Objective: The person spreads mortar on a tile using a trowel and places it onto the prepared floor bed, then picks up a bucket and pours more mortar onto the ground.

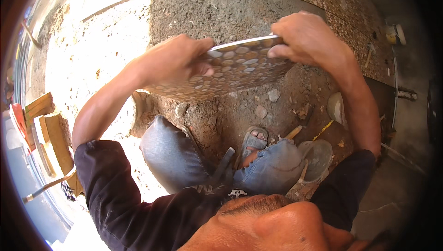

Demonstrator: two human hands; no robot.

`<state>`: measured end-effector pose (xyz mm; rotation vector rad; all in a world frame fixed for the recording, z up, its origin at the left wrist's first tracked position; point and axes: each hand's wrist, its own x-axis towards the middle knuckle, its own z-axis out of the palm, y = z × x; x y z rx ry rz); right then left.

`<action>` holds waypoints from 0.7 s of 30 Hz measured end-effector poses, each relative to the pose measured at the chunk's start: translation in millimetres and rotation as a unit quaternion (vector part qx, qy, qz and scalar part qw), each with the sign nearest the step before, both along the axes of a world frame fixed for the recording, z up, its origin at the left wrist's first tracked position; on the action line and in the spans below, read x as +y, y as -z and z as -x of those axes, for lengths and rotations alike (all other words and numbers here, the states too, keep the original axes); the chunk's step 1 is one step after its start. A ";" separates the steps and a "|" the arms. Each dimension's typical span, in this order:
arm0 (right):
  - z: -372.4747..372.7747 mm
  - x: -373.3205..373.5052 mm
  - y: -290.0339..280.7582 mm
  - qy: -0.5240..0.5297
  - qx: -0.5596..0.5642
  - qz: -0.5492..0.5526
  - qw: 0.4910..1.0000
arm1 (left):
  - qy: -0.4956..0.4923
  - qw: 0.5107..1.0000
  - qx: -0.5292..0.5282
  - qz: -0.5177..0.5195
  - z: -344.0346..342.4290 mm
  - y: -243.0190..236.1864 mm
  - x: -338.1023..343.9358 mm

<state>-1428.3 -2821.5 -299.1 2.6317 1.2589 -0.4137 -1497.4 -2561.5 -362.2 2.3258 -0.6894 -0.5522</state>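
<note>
Left hand (187, 57) and right hand (302, 39) clamp a pebbled tile (240, 71) by one edge, open soil (198, 16) beyond.

Wears a near-black cloth shirt (184, 216) with loose short sleeves (110, 175) at left and right, a small white-and-dark marking (238, 193) at near centre, and faded blue denim trousers (170, 154). Has a grey, open-toed sandal (254, 142) farther off, right of centre, and bare left (182, 56) and right hands (304, 39).
</note>
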 end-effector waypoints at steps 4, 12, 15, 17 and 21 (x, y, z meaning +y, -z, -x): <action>11.6 47.9 21.3 -0.053 0.097 -0.002 0.994 | 0.008 1.000 0.022 -0.017 23.9 -2.1 15.2; 3.5 78.4 -10.3 -0.020 0.146 0.051 0.988 | 0.058 0.980 -0.188 -0.020 -1.8 -15.8 40.5; -8.1 72.6 -51.5 0.050 0.132 0.002 0.990 | -0.044 0.841 -0.534 0.070 -12.9 -40.6 60.9; -10.3 63.6 -82.3 0.185 0.145 -0.060 0.970 | -0.090 0.756 -0.613 0.212 -11.3 -43.1 64.7; -34.2 16.6 -124.8 0.280 0.091 -0.222 0.929 | -0.083 0.937 -0.226 0.254 13.3 37.0 46.5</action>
